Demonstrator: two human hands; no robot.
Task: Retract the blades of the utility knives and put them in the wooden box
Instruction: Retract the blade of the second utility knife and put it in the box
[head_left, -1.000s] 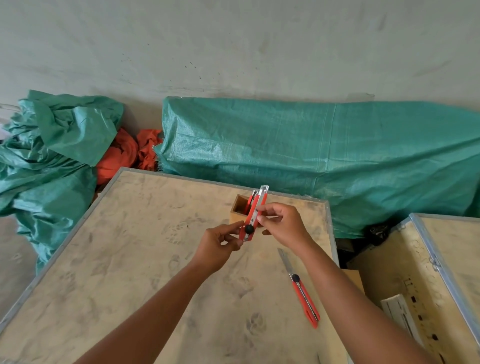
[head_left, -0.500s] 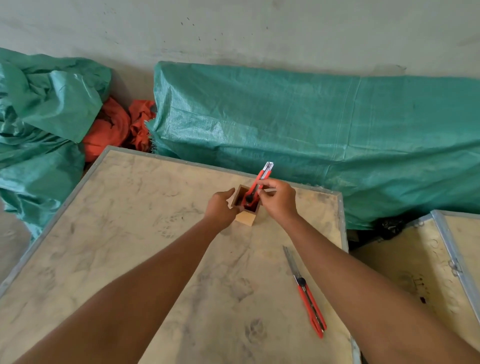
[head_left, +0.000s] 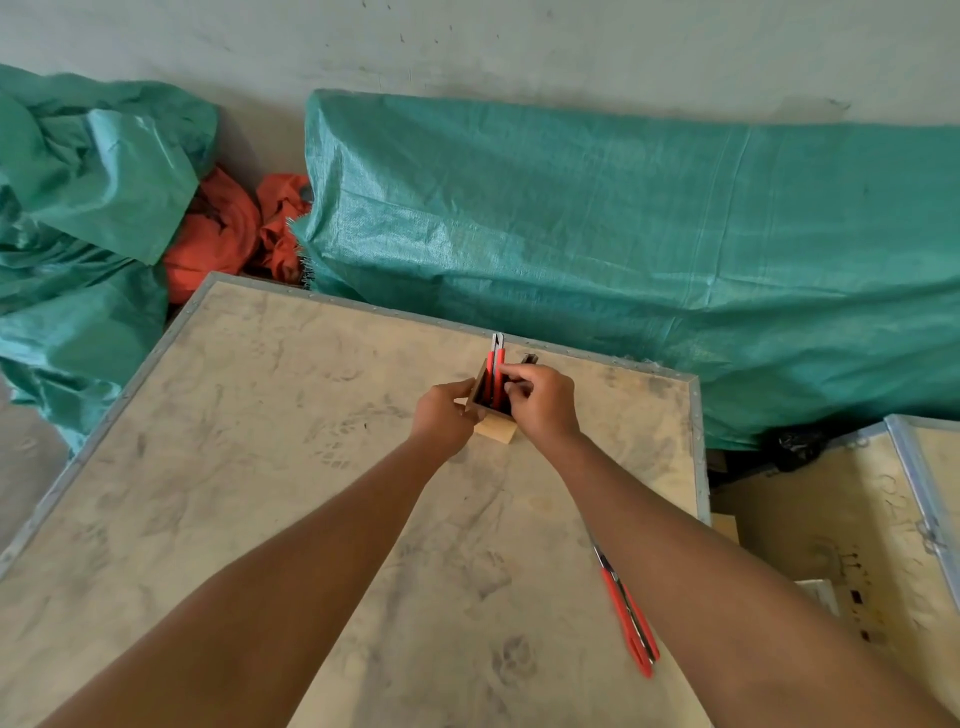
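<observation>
A small wooden box (head_left: 497, 429) stands near the far edge of the plywood crate top (head_left: 270, 467). Red utility knives (head_left: 495, 371) stand upright inside it, their metal tips sticking out above the rim. My left hand (head_left: 443, 418) grips the box's left side. My right hand (head_left: 540, 404) is at the box's right rim, with its fingertips pinching one red knife in the box. Another red utility knife (head_left: 629, 618) lies flat on the crate top near the right edge, partly hidden by my right forearm; its blade end cannot be seen well.
Green tarpaulin (head_left: 623, 234) covers a bulk behind the crate, and more green tarpaulin (head_left: 78, 208) with orange cloth (head_left: 228, 234) lies at the back left. A second wooden crate (head_left: 857, 519) sits to the right across a gap.
Both hands moved forward from mid-air to the box. The red knife held up a second ago now stands inside the box, and my left hand has taken hold of the box.
</observation>
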